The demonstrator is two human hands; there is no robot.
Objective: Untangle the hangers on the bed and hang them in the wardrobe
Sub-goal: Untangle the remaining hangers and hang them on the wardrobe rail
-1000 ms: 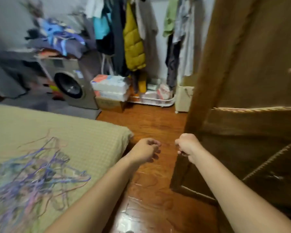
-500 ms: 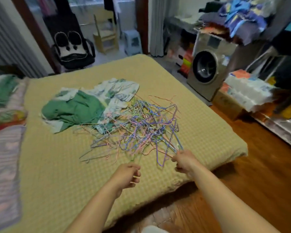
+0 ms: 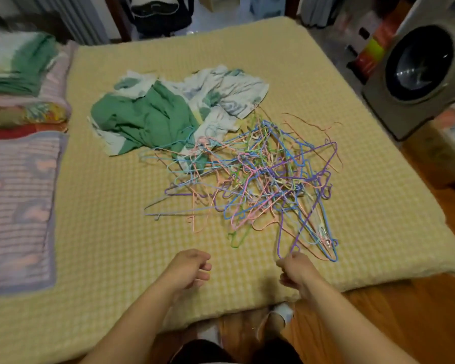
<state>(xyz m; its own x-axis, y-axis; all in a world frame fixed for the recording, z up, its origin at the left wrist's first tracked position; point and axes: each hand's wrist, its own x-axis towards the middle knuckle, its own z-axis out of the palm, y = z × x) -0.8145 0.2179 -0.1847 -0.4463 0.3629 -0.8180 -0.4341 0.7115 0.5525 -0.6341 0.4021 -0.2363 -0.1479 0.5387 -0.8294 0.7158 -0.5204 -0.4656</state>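
A tangled pile of thin wire hangers (image 3: 258, 177) in purple, blue, pink and green lies on the yellow checked bed (image 3: 116, 232), right of centre. My right hand (image 3: 296, 271) hovers at the bed's near edge, its curled fingers pinching the near corner of a purple hanger (image 3: 279, 243) that sticks out of the pile. Left of it, my left hand (image 3: 189, 267) hangs loosely curled over the bed and holds nothing. The wardrobe is out of view.
Green and white patterned clothes (image 3: 153, 114) lie crumpled behind the pile, touching it. Folded bedding (image 3: 19, 179) is stacked along the bed's left side. A washing machine (image 3: 418, 72) stands on the wooden floor (image 3: 418, 311) at the right.
My view has swung from the wardrobe door round to the bed. Both hands have come over the bed's near edge, and the right hand has reached the purple hanger.
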